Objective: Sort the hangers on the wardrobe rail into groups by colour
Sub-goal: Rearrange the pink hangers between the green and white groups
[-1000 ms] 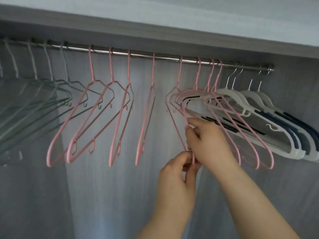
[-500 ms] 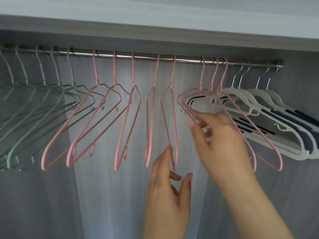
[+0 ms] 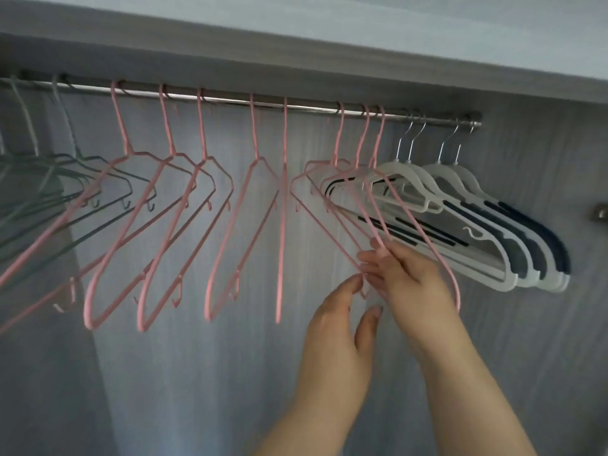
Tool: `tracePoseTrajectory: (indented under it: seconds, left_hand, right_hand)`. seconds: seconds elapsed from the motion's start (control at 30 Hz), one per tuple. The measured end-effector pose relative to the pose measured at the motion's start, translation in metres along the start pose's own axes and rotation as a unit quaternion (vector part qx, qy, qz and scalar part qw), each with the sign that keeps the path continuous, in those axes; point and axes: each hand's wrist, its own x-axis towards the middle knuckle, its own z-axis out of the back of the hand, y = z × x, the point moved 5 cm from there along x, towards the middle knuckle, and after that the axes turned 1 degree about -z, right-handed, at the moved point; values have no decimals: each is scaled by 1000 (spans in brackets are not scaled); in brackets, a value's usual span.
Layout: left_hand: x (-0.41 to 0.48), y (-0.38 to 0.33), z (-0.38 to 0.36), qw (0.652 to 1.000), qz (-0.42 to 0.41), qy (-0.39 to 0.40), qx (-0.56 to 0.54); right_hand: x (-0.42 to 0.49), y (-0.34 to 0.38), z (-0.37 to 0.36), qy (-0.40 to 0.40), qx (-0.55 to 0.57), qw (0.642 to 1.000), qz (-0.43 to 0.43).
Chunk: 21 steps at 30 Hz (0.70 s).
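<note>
The wardrobe rail (image 3: 312, 108) runs across under a shelf. Several grey-green hangers (image 3: 49, 179) hang at its left end. Several pink wire hangers (image 3: 171, 199) are spread along the middle, one of them (image 3: 283, 209) turned edge-on. Three more pink hangers (image 3: 322, 225) bunch together on the right, against several white hangers with navy strips (image 3: 394, 167). My right hand (image 3: 404, 274) grips the lower wires of the bunched pink hangers. My left hand (image 3: 335, 324) reaches up beside it, its index fingertip touching the lowest corner of the leftmost bunched hanger, thumb apart.
The grey wood-grain back wall of the wardrobe is behind everything. A small metal fitting (image 3: 600, 212) sticks out of the right side wall. The shelf board sits close above the rail. A wide gap separates the edge-on pink hanger and the bunched three.
My left hand slid one pink hanger leftward out of the bunch, let it go, and came back right to the following hanger. My right hand stayed on the bunch.
</note>
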Motion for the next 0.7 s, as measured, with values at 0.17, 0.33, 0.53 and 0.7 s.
tracePoseTrajectory:
  seconds: [0.17, 0.33, 0.53, 0.7]
  left_hand:
    - [4, 4, 8, 999, -13, -44, -20]
    - [-6, 2, 20, 996, -50, -60, -40]
    - [-16, 4, 34, 994, -26, -99, -28]
    - [-16, 7, 39, 991, -25, -128, -7]
  right_hand:
    - [-5, -4, -18, 72, 115, 989, -56]
    - [-10, -2, -37, 107, 153, 981, -48]
    - [-13, 3, -57, 143, 164, 975, -34]
    - [-11, 4, -66, 160, 148, 976, -23]
